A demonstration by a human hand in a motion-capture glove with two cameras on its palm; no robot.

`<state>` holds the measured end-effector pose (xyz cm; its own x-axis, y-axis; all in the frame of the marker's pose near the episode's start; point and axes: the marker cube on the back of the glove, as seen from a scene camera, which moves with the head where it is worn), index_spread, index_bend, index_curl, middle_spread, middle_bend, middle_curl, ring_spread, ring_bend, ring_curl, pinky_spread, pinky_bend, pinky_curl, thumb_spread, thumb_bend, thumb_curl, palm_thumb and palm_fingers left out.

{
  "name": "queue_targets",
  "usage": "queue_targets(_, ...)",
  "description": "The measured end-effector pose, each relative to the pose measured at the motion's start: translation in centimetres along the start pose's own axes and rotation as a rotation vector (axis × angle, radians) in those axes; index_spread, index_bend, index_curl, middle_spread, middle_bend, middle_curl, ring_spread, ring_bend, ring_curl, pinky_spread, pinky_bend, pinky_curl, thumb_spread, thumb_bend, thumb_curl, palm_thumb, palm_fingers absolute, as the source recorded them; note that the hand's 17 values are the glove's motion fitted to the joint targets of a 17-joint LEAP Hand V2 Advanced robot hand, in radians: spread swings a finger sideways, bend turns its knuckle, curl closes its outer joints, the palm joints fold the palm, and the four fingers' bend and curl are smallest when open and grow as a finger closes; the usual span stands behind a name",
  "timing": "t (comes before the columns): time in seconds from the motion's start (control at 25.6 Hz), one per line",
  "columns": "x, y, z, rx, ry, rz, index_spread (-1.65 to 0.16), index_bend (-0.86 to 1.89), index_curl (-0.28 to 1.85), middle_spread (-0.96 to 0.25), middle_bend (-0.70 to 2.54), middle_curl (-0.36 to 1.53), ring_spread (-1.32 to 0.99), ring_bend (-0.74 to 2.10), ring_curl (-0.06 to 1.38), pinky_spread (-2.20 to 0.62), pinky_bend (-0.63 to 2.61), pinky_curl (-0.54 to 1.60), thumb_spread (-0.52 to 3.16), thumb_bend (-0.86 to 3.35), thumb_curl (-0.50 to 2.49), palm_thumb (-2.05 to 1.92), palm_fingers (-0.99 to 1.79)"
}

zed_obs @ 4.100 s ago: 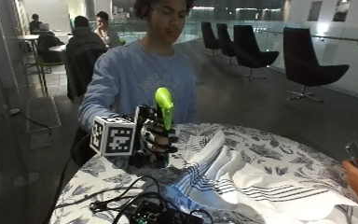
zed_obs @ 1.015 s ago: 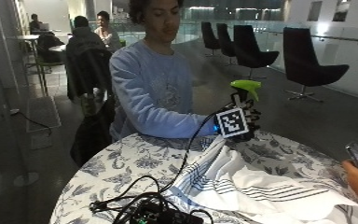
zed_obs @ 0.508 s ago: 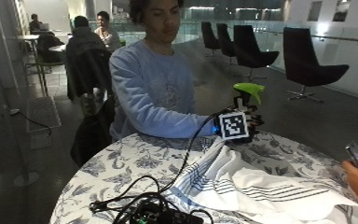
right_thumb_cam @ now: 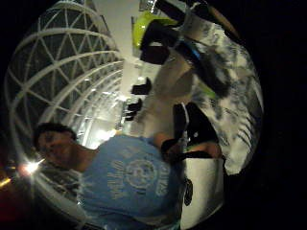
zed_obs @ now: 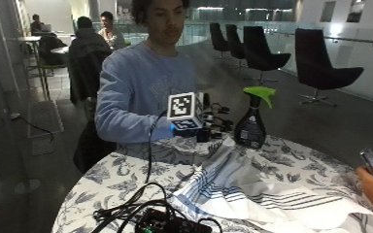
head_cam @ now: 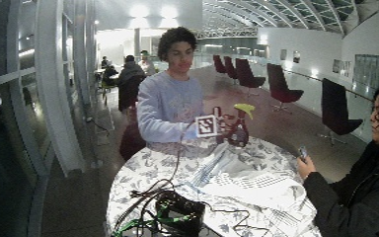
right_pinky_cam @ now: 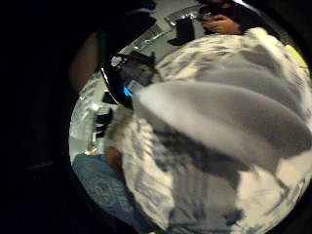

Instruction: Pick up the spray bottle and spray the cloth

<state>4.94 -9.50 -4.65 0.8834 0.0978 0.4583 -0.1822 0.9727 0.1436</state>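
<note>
- The person stands behind the counter (zed_obs: 109,179), near the upper middle of the outside view, torso facing the camera.
- The right arm (zed_obs: 125,126) hangs from the shoulder, bends at the elbow, and the forearm reaches across toward the centre of the frame.
- The gloved right hand (zed_obs: 213,124) is raised just above the counter edge, close beside the spray bottle (zed_obs: 251,119); whether it touches the bottle cannot be told.
- Its fingers are largely hidden, so their pose is unclear.
- The other arm is hidden behind the torso and the raised hand.
</note>
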Motion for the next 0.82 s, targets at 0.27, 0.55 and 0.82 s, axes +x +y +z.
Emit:
queue_targets(0.27,4.5,10.0,-5.9,0.135,0.322,0.14,-0.36,0.17,0.35,0.01,0.34,0.42,0.08,0.28,0.3,0.24,0.14,0.22,1.09,-0.03,0.55,0.76,0.44)
queue_targets(0.55,8.7,17.8,-8.6,0.158,0.493,0.271,-0.37,0.2,0.36,-0.01,0.39,0.42,0.08,0.25,0.29,0.24,0.12,0.2,1.11,-0.02,0.53,0.75,0.48)
queue_targets(0.82,9.6,19.1,-9.0,0.139,0.517,0.284,-0.37,0.19,0.37,-0.01,0.4,0.42,0.07,0.25,0.3,0.24,0.12,0.18,1.13,-0.02,0.5,0.75,0.49)
